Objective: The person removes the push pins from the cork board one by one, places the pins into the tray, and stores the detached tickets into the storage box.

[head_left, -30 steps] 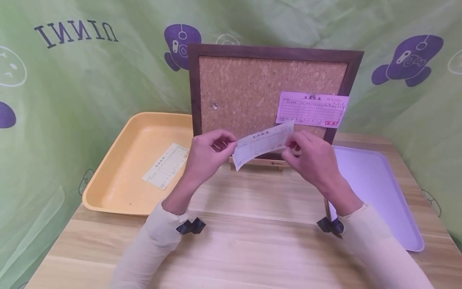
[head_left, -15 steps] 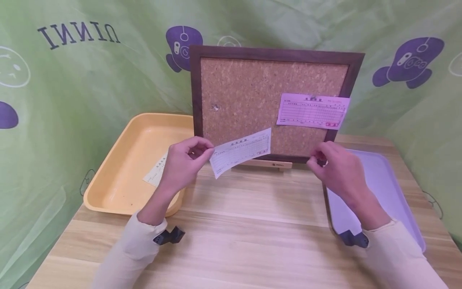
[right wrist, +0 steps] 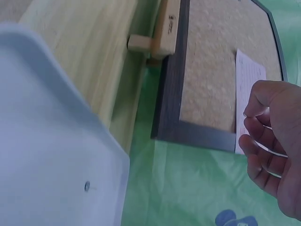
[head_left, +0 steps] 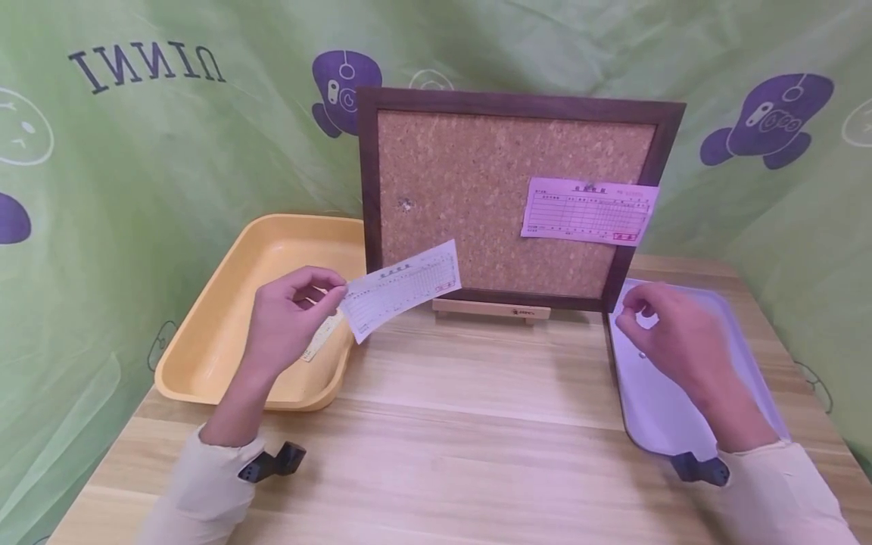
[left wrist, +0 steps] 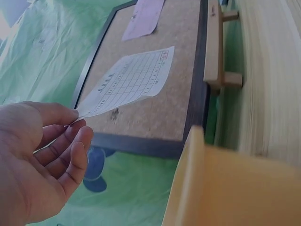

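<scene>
My left hand [head_left: 289,314] pinches the left end of a white receipt slip [head_left: 405,288] between thumb and fingers, above the yellow tray's right side. The slip tilts up to the right and overlaps the lower left of the cork board [head_left: 490,166] in the head view. A pink receipt slip [head_left: 589,212] is fixed on the board's right side, over the frame. My right hand [head_left: 681,344] hovers above the purple tray [head_left: 664,428] with fingers loosely curled and nothing visible between them. A small pushpin [right wrist: 87,186] lies in that tray. A shiny pin [head_left: 406,203] shows at the board's left.
The yellow tray [head_left: 204,378] stands at the left, with a pale yellow slip [head_left: 320,342] in it, partly hidden by my left hand. A small wooden stand [head_left: 490,309] supports the dark-framed board on the wooden table [head_left: 477,446]. A green curtain [head_left: 204,151] hangs behind.
My right hand has let go of the white slip and moved right over the purple tray. My left hand has carried the slip leftward, away from the pink slip.
</scene>
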`<state>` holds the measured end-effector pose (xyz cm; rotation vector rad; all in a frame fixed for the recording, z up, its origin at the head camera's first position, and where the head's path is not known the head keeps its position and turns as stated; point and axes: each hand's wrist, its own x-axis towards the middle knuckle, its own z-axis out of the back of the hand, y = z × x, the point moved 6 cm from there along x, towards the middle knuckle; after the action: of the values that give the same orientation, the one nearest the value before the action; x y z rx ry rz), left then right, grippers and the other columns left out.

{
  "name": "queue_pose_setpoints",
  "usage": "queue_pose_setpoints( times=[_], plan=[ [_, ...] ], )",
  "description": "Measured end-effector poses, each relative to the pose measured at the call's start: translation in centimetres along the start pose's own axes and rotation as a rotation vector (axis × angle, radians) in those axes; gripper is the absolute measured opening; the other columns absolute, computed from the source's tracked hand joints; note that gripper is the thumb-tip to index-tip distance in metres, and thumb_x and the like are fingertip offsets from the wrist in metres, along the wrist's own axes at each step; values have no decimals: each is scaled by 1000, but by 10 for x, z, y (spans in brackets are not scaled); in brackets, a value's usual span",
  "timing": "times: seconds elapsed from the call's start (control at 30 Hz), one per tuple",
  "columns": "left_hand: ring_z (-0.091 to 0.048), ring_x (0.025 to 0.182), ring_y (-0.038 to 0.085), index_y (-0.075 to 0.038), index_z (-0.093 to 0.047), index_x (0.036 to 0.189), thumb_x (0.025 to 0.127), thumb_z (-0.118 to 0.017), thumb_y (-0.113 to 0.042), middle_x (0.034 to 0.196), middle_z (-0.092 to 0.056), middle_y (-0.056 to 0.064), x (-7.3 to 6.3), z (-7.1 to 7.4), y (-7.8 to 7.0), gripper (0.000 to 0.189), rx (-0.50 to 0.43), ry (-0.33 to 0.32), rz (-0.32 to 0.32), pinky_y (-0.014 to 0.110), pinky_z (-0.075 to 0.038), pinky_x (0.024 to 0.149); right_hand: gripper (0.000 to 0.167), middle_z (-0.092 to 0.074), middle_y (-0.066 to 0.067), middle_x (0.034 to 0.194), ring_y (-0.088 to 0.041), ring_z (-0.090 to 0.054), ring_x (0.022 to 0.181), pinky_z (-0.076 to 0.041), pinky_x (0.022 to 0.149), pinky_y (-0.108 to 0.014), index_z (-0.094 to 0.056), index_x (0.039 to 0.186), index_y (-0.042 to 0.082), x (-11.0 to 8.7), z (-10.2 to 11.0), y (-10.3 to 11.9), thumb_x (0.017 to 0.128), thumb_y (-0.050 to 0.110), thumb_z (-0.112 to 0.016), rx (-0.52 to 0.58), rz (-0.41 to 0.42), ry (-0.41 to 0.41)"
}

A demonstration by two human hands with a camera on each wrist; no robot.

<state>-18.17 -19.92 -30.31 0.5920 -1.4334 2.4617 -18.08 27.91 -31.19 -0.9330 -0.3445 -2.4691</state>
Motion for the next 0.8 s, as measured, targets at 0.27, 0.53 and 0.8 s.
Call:
queue_pose_setpoints(
  times=[0.27,0.53,0.8],
  plan=[
    [-66,65,12,-1,-76,104,92,-78,-6,89,-71,2,-1,34,16,13,-22,-37,72,16,-51,56,15,-69,-7,76,-27,-63,66,-44,55,-42,-68,87,9,-11,9,-21,74,6,-75,-10,-118,85],
    [-67,65,11,2,-74,105,93,-77,-11,88,-71,-5,-5,56,30,18,3,-76,133,17,-51,55,14,-67,-5,74,-26,-62,68,-44,52,-39,-67,83,12,-22,7,-35,74,7,-76,-24,-176,171],
    [-67,67,11,2,-73,107,95,-76,-17,88,-69,-6,-9,67,45,23,73,-135,218,16,-50,55,14,-67,-9,76,-28,-63,69,-45,51,-38,-67,85,9,-27,8,-43,75,4,-77,-41,-204,219]
  ],
)
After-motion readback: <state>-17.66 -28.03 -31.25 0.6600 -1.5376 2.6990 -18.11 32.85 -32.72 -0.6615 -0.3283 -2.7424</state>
